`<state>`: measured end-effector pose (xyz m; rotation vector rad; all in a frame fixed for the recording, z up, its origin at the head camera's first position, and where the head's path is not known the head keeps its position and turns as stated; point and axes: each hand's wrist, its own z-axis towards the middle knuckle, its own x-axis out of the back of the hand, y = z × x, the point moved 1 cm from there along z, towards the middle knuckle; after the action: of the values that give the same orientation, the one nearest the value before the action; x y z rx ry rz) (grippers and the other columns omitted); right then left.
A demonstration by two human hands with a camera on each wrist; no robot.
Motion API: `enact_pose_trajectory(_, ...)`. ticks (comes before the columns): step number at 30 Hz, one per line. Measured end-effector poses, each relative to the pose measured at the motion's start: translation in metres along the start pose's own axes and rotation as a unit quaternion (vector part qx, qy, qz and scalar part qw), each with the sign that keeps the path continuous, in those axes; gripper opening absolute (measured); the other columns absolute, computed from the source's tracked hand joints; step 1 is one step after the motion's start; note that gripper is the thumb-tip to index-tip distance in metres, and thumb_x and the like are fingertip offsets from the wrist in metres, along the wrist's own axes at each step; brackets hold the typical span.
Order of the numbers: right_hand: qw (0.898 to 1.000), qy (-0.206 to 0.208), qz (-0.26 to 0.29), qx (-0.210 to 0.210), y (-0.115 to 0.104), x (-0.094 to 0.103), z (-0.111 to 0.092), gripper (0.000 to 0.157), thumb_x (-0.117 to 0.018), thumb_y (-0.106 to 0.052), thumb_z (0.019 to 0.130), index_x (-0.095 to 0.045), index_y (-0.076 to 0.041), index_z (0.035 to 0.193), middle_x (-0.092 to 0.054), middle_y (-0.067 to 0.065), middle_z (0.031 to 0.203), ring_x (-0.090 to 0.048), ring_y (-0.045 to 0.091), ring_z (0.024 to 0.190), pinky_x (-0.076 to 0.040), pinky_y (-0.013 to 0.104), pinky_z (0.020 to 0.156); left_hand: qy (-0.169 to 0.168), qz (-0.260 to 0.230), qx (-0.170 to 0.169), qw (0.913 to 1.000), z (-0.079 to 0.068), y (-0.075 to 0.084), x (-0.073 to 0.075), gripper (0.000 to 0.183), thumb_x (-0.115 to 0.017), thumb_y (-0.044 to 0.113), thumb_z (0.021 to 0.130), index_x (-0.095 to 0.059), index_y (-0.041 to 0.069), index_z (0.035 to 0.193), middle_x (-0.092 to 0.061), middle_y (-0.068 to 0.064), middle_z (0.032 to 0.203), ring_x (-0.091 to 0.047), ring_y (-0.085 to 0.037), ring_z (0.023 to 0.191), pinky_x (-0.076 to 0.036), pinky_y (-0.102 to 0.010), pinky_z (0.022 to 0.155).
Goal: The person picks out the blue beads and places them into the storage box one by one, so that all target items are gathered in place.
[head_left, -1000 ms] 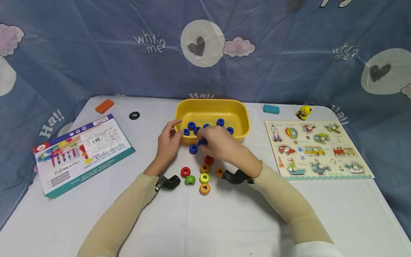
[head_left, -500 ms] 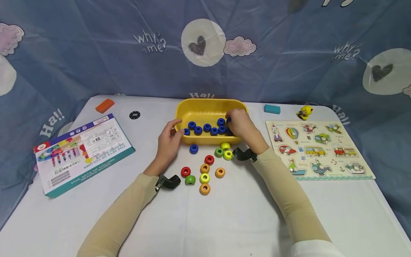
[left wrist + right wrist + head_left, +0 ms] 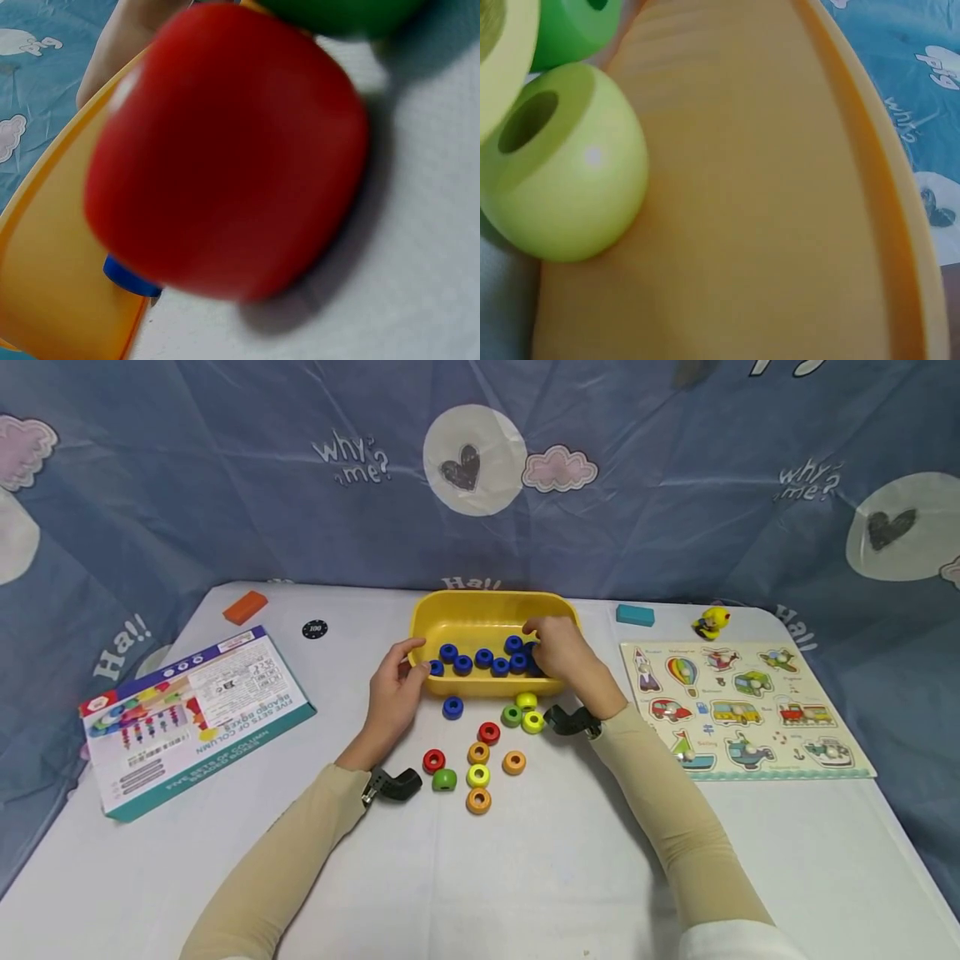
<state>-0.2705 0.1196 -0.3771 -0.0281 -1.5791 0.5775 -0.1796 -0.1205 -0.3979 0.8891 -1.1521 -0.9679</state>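
Note:
My left hand (image 3: pixel 396 687) holds the left end of a yellow plastic bin (image 3: pixel 480 602), thumb at the front rim. Inside the bin, my right hand (image 3: pixel 564 650) reaches down from the right side among several blue beads (image 3: pixel 483 657). One blue bead (image 3: pixel 529 649) lies right by its fingers; whether they pinch it is hidden. On the table just before the bin is another blue bead (image 3: pixel 452 707). In the left wrist view a red bead (image 3: pixel 225 157) fills the middle; a yellow bead (image 3: pixel 570 165) stands close to the bin wall in the right wrist view.
Red, orange, green and yellow beads (image 3: pixel 478 776) lie scattered before the bin. A bead-set box (image 3: pixel 197 722) is on the left, a picture puzzle board (image 3: pixel 742 710) on the right. Farther back are an orange block (image 3: pixel 245 607), a black chip (image 3: pixel 315 629), a teal block (image 3: pixel 635 615) and a yellow figurine (image 3: pixel 711 622).
My right hand has gone from the bin's front edge, with a blue bead, into its right part. Over the last half second a bead at its fingers has shifted slightly lower. The left hand stays put.

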Motion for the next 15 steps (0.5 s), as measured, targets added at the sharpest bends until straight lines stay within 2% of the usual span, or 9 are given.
enact_pose_trajectory(4, 0.997, 0.044, 0.058, 0.024, -0.001, 0.002, -0.004, 0.032, -0.059, -0.001, 0.086, -0.066, 0.0, 0.118, -0.069, 0.019, 0.113, -0.067, 0.03, 0.099, -0.054, 0.042, 0.088, -0.001, -0.003, 0.011, 0.9999, 0.002, -0.009, -0.001, 0.039, -0.05, 0.009, 0.096, -0.051, 0.004, 0.135, -0.045, -0.012, 0.148, -0.057, -0.031, 0.115, -0.042, -0.019, 0.079)
enact_pose_trajectory(7, 0.984, 0.094, 0.137, 0.067, -0.016, 0.006, -0.014, 0.028, -0.064, -0.006, 0.087, -0.067, 0.0, 0.114, -0.07, 0.017, 0.109, -0.069, 0.028, 0.089, -0.056, 0.039, 0.081, 0.002, 0.001, 0.008, 1.0, 0.004, -0.015, -0.002, 0.039, -0.05, 0.009, 0.096, -0.052, 0.005, 0.135, -0.046, -0.011, 0.147, -0.057, -0.029, 0.112, -0.042, -0.017, 0.078)
enact_pose_trajectory(9, 0.974, 0.117, 0.162, 0.107, -0.035, 0.005, -0.023, 0.024, -0.067, -0.009, 0.087, -0.068, -0.001, 0.109, -0.072, 0.015, 0.104, -0.068, 0.024, 0.082, -0.057, 0.036, 0.076, 0.003, 0.004, -0.001, 1.0, 0.004, -0.013, -0.001, 0.039, -0.049, 0.009, 0.096, -0.052, 0.003, 0.135, -0.046, -0.014, 0.146, -0.057, -0.03, 0.112, -0.042, -0.016, 0.078)
enact_pose_trajectory(11, 0.969, 0.116, 0.161, 0.149, -0.057, 0.0, -0.033, 0.019, -0.068, -0.011, 0.087, -0.07, -0.003, 0.104, -0.072, 0.012, 0.097, -0.066, 0.022, 0.076, -0.055, 0.031, 0.071, 0.002, 0.003, -0.003, 1.0, 0.005, -0.012, -0.001, 0.039, -0.049, 0.008, 0.096, -0.051, 0.001, 0.135, -0.046, -0.016, 0.146, -0.057, -0.032, 0.114, -0.042, -0.014, 0.078)
enact_pose_trajectory(12, 0.97, 0.104, 0.143, 0.166, -0.066, -0.003, -0.037, 0.017, -0.068, -0.014, 0.087, -0.071, -0.005, 0.102, -0.072, 0.009, 0.094, -0.065, 0.019, 0.074, -0.054, 0.028, 0.069, 0.001, 0.001, -0.002, 1.0, 0.005, -0.013, -0.001, 0.04, -0.049, 0.007, 0.096, -0.051, 0.0, 0.135, -0.045, -0.017, 0.147, -0.057, -0.034, 0.116, -0.042, -0.015, 0.079)
enact_pose_trajectory(15, 0.975, 0.039, 0.085, 0.2, -0.087, -0.015, -0.049, 0.017, -0.07, -0.019, 0.088, -0.071, -0.008, 0.1, -0.069, 0.001, 0.081, -0.06, 0.014, 0.067, -0.048, 0.023, 0.062, 0.003, -0.004, -0.007, 1.0, 0.011, -0.028, -0.003, 0.04, -0.052, 0.009, 0.096, -0.052, 0.005, 0.136, -0.046, -0.013, 0.148, -0.057, -0.033, 0.117, -0.041, -0.013, 0.08)
